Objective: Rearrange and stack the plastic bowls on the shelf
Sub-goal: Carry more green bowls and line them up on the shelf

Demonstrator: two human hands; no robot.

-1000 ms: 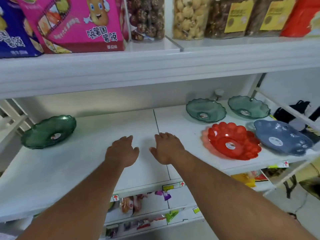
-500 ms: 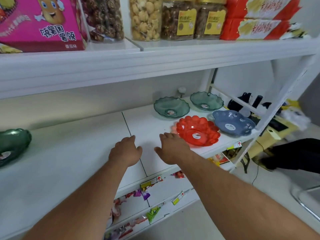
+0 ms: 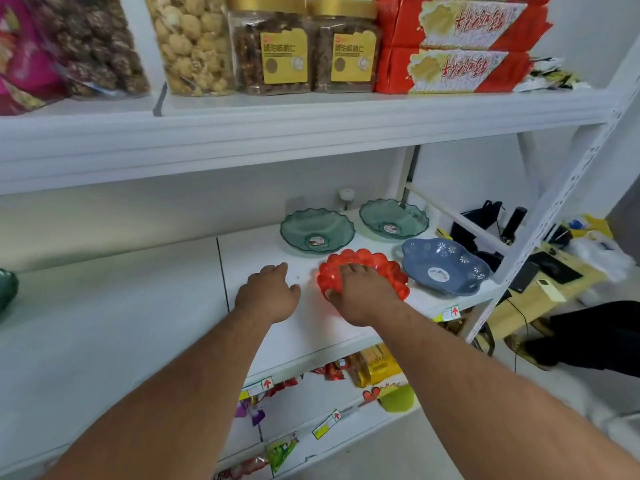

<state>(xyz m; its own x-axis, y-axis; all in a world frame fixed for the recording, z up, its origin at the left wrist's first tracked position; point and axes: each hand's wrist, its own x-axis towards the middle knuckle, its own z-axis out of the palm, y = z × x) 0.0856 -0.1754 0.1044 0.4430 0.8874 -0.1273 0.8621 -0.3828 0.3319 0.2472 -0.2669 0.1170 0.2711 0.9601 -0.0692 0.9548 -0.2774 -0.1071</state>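
Both hands have shifted rightward: the right hand (image 3: 363, 292) now covers the red scalloped bowl (image 3: 391, 273) on the shelf (image 3: 138, 306), fingers spread over its near rim, grasp unclear; the left hand (image 3: 268, 294) hovers released beside it.

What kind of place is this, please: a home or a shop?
Probably a small shop. White shelves carry price tags on their front edges, packaged snacks fill the shelf below, and matching jars stand above. Several plastic bowls, such as the red bowl, lie displayed with stickers on.

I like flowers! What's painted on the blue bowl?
White flower-like bursts on the blue bowl, seen in the head view.
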